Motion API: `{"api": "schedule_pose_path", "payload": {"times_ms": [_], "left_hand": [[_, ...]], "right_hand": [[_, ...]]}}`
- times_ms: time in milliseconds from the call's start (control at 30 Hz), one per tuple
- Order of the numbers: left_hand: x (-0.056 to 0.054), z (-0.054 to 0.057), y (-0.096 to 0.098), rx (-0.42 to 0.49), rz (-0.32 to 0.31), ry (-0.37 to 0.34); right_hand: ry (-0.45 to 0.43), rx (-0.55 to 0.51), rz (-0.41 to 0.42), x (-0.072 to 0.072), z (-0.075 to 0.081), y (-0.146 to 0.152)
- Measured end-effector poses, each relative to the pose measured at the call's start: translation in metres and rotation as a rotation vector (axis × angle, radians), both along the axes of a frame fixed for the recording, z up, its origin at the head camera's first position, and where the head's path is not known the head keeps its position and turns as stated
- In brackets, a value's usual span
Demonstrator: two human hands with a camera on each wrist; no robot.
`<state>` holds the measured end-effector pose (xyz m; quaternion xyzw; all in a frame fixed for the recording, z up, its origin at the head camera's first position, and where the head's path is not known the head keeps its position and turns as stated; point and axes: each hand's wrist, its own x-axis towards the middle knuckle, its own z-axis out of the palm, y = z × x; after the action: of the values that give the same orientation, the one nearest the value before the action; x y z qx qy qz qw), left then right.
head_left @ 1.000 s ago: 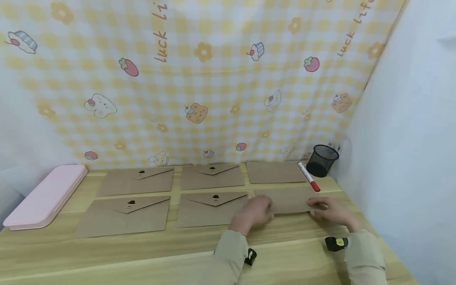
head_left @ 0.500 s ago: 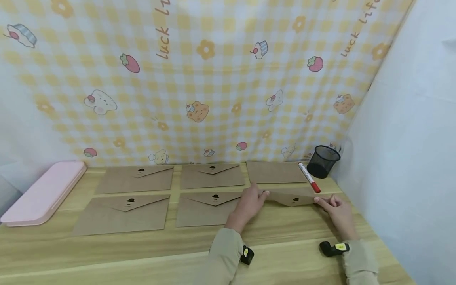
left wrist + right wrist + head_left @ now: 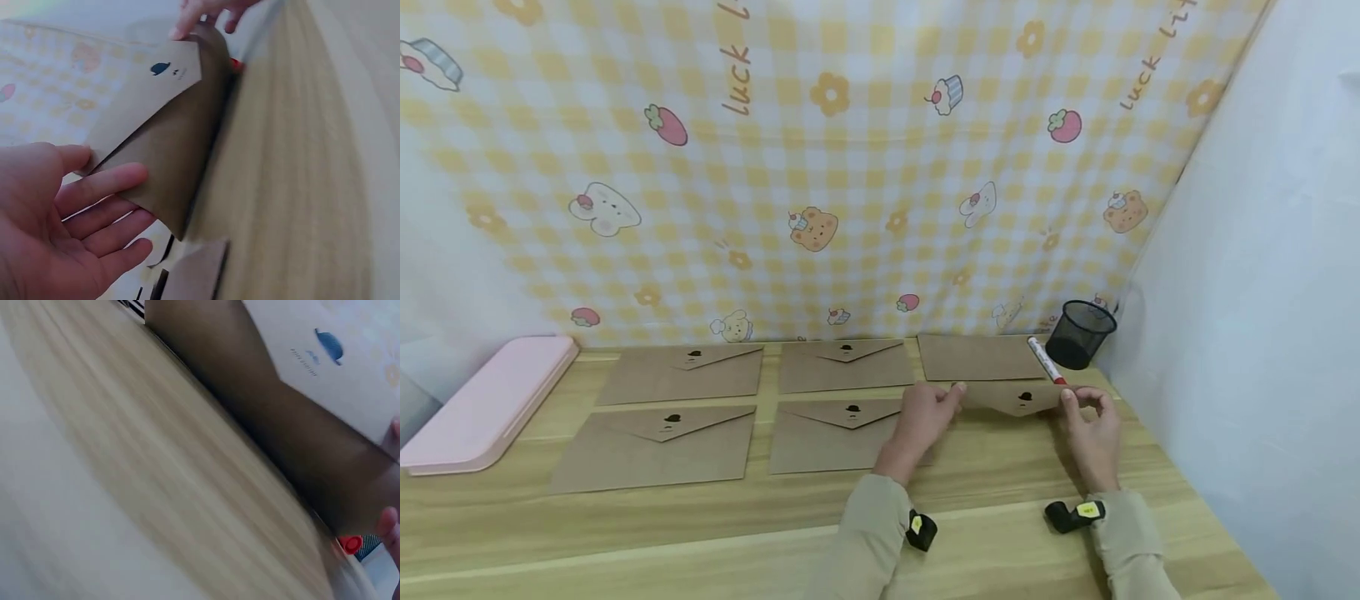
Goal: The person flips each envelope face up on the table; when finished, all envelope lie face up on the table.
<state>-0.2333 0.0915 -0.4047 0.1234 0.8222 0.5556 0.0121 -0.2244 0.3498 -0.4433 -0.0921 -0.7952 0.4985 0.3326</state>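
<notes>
My left hand (image 3: pixel 919 427) and right hand (image 3: pixel 1092 437) pinch a brown kraft envelope (image 3: pixel 996 398) by its two upper corners. It is raised off the table and tilted, its pointed flap with a black hat print facing me. In the left wrist view, the thumb and index finger of the left hand (image 3: pixel 75 212) grip one corner of the envelope (image 3: pixel 169 137), while the other fingers spread loosely below it. Only fingertips of the right hand (image 3: pixel 390 525) show at the edge of the right wrist view.
A plain-side-up envelope (image 3: pixel 981 357) lies behind the held one. Left of my hands lie several flap-up envelopes (image 3: pixel 658 450) in two rows. A red-capped marker (image 3: pixel 1043 358) and a black mesh pen cup (image 3: pixel 1081 333) stand back right, a pink case (image 3: pixel 490 408) far left on the wooden table (image 3: pixel 700 533).
The envelope lay plain side up under both hands; it has been turned over to show its flap and raised. The right hand has shifted left and up a little.
</notes>
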Motion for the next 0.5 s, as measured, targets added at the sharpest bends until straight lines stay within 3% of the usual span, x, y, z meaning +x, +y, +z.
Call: {"api": "schedule_pose_path", "payload": {"times_ms": [133,233,367,500], "left_hand": [[0.000,0.011,-0.001,0.019,-0.029,-0.102],[0.002,0.018,-0.001,0.030,-0.056,-0.127],[0.005,0.023,-0.001,-0.008,-0.035,-0.062],[0.007,0.021,0.001,-0.115,-0.005,0.058]], "right_hand": [[0.129,-0.051,0.018,-0.002,0.000,-0.002],[0.222,-0.075,0.007,-0.002,0.002,-0.003],[0.294,-0.059,0.020,-0.003,0.007,-0.009],[0.293,0.072,0.018,-0.006,0.010,-0.014]]}}
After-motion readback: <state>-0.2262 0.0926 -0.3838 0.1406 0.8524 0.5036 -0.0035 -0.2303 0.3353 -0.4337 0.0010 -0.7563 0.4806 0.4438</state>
